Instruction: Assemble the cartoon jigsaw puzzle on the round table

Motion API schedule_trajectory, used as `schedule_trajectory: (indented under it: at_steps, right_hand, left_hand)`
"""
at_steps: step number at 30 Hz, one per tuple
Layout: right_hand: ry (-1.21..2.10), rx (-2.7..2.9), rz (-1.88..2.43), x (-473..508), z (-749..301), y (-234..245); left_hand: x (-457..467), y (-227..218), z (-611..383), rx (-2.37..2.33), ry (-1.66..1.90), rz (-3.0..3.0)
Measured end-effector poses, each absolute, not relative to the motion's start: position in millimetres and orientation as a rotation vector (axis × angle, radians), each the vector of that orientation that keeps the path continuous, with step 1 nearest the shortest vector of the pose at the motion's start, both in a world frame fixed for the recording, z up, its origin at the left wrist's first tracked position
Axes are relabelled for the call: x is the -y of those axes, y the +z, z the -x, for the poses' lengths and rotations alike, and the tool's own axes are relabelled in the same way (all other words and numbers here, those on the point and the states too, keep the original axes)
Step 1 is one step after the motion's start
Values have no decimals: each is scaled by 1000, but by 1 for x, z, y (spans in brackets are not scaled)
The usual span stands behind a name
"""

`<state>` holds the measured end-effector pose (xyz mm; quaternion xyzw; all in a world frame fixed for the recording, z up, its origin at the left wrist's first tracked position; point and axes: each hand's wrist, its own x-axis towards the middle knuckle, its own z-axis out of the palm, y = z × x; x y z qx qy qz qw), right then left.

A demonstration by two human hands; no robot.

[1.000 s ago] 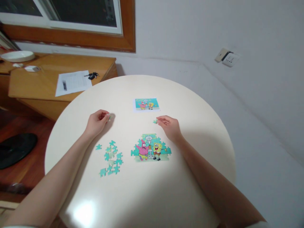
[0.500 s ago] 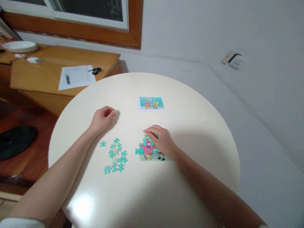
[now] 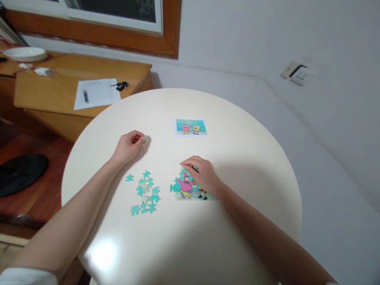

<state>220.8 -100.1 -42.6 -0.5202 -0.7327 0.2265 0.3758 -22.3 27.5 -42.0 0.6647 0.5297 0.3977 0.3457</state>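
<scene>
A partly built cartoon jigsaw [image 3: 185,187] lies on the round cream table [image 3: 237,166]. My right hand [image 3: 199,173] rests on the jigsaw's top edge, fingers curled and pressing a small teal piece there. My left hand [image 3: 128,145] lies on the table to the left, fingers pinched on a small pale puzzle piece [image 3: 143,139]. A scatter of several loose teal pieces [image 3: 144,193] sits between my forearms, left of the jigsaw. A small reference picture [image 3: 190,127] of the same cartoon lies farther back on the table.
A wooden desk [image 3: 59,89] stands at the back left with a printed sheet [image 3: 95,92], keys [image 3: 121,85] and a white dish [image 3: 24,54]. A black round base [image 3: 20,172] lies on the floor at left. A wall socket [image 3: 297,72] is at right.
My right hand carried its small teal piece from the open table down and left onto the jigsaw's top edge. My left hand stayed put with its piece. The view shifted slightly.
</scene>
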Motion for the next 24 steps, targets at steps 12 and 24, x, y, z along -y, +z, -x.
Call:
schedule_trajectory:
  at_steps: [12,24]
  right_hand:
    - [515,1890,1356,98,-221,-47]
    - [520,1860,1321,99,-222,-43]
  left_hand:
    - [-27,-42,22,-1374,1036,-1722]
    - [-25,-39,21,-1363,1042,-1706]
